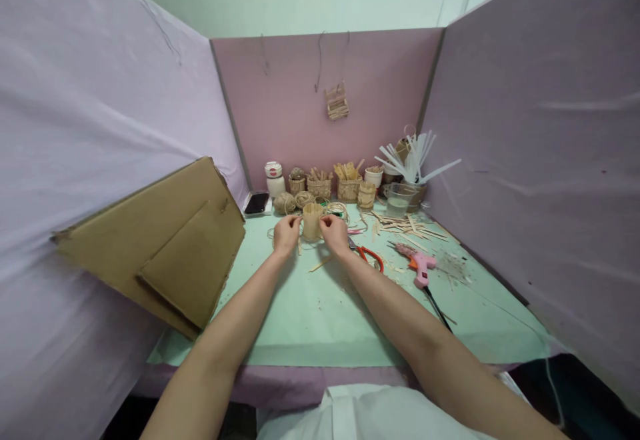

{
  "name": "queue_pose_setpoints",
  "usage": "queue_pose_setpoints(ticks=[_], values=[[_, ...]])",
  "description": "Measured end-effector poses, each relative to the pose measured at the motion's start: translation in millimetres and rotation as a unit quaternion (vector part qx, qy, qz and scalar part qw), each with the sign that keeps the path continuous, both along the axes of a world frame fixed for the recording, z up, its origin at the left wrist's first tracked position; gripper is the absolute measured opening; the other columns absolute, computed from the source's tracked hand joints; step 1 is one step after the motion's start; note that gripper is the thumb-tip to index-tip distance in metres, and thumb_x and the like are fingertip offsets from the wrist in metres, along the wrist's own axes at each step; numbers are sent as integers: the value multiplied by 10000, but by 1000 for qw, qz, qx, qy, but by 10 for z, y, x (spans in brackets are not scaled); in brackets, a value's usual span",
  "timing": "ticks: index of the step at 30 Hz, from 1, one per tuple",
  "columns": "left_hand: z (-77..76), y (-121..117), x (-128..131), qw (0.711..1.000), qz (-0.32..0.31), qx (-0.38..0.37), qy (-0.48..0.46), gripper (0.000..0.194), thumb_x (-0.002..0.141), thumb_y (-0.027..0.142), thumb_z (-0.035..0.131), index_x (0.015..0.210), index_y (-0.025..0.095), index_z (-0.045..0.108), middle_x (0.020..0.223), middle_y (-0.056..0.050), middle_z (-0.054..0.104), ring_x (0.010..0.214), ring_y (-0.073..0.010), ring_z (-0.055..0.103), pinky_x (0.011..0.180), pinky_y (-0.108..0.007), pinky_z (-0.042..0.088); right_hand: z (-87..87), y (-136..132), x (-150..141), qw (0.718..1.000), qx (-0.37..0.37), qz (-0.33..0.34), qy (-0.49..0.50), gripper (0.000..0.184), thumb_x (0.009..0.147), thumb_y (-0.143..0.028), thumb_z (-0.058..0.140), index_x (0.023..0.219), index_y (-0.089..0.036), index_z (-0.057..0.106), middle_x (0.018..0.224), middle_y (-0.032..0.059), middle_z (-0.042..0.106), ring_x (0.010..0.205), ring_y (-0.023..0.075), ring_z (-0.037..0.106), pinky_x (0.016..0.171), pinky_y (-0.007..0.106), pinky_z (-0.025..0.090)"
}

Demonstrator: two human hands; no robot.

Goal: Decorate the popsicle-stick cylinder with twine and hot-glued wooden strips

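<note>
A small round cup (313,222) of pale wooden sticks stands upright on the table between my two hands. At its left side, my left hand (287,235) is closed in a pinch, thumb and forefinger together. My right hand (334,233) pinches in the same way at the cup's right side, its fingertips very near or touching the wall. What the fingertips hold is too small to make out. Just behind my right hand lies a loose coil of twine (337,209). Red-handled scissors (371,258) rest beside my right wrist, partly hidden by it.
A pink glue gun (423,268) with a black cord lies at right, near scattered thin wood strips (407,226). Twine balls (285,203), stick-filled baskets (349,189), a white jar (275,180) and a phone (257,203) line the back. Folded cardboard (165,247) leans at left.
</note>
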State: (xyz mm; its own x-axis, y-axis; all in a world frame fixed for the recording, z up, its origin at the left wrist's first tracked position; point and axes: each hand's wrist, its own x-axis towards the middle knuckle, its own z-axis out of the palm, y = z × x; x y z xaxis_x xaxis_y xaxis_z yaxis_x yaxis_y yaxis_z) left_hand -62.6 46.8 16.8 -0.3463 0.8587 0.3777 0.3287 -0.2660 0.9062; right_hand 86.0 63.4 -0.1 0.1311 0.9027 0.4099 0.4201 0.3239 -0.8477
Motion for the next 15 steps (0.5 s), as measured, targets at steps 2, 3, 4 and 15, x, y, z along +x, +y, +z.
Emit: queue_pose_setpoints(ticks=[2,3,4,15], values=[[64,114,-22,999,12,-11,-42,105,768,220,642,714,163,712,667,-48,670,696,-184,606,730,-302,470,-37,71,41,999,-4,-15,44,162,770,-230,546,763,-188,702,786,71,742,745,217,647,760,323,484],[111,181,-18,998,17,-13,-66,119,776,235,634,730,156,709,646,-42,659,660,-168,593,681,-282,466,-53,103,54,998,-5,-20,66,165,765,-244,537,759,-188,692,781,67,738,742,214,642,754,320,486],[167,248,0,996,18,-13,-89,134,784,251,628,755,149,709,642,-38,656,635,-152,583,641,-262,460,-68,131,62,996,-5,-22,87,170,762,-258,527,761,-188,682,783,65,734,742,210,638,749,317,489],[956,-210,-257,960,-225,19,-164,173,689,324,729,687,155,691,642,-30,626,596,-115,553,562,-230,425,182,-47,186,977,26,98,186,170,730,-349,556,789,-201,615,831,39,709,823,192,644,784,314,504]])
